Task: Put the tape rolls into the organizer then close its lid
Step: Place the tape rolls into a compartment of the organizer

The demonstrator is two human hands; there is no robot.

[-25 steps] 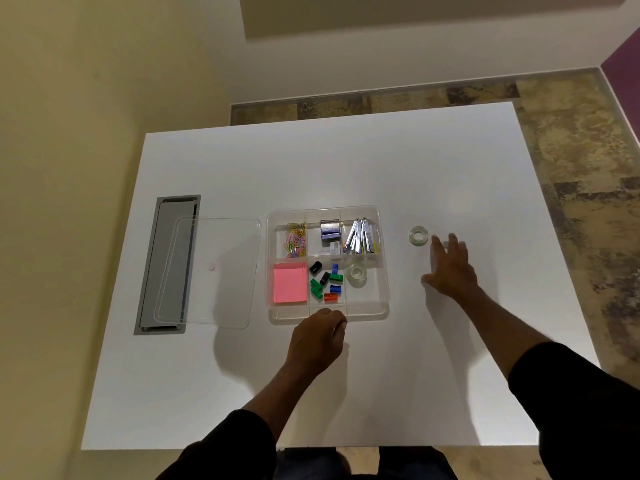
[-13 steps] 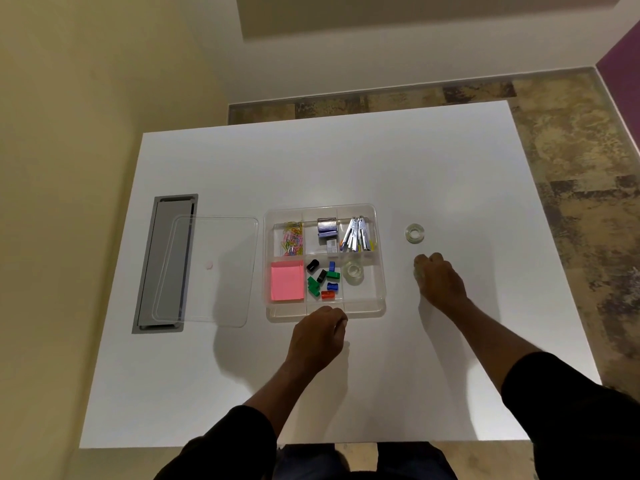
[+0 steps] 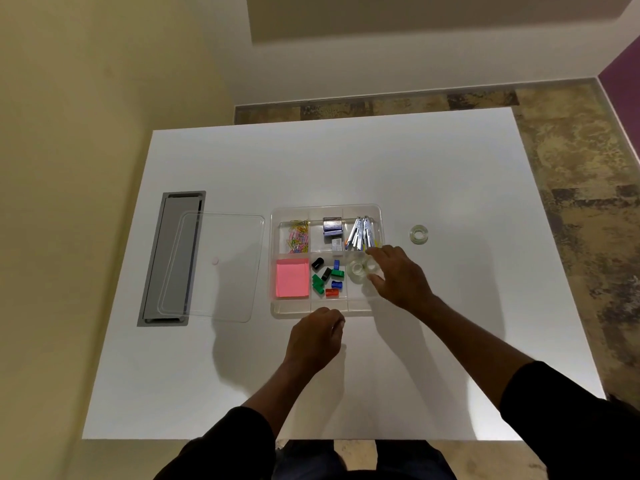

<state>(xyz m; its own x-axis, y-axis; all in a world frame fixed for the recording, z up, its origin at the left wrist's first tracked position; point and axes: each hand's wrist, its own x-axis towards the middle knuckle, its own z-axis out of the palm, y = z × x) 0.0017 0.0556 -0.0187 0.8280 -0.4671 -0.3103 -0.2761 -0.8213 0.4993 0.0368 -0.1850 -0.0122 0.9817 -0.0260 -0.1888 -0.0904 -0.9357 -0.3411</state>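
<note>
Tape rolls: small clear rings, likely light, stiff and a little slick; best pinched across the rim or with a finger through the hole.
Roll on the table [image 3: 419, 234]: lies flat, well apart from the organizer's right wall, untouched.
Rolls in the organizer: one [image 3: 356, 270] sits in the lower right compartment; a second [image 3: 371, 267] is just beside it, at the fingertips.
Organizer [image 3: 325, 310]: clear divided tray, open, on the white table [image 3: 346, 161].
Lid [image 3: 221, 306]: lies flat to the left of the tray, thin and probably flexible; take it by an edge.
Right hand [image 3: 403, 278]: over the lower right compartment, fingers spread around the second roll; whether it grips or has let go, I cannot tell.
Left hand [image 3: 317, 341]: loosely curled, holding nothing visible, knuckles at the tray's near wall.
</note>
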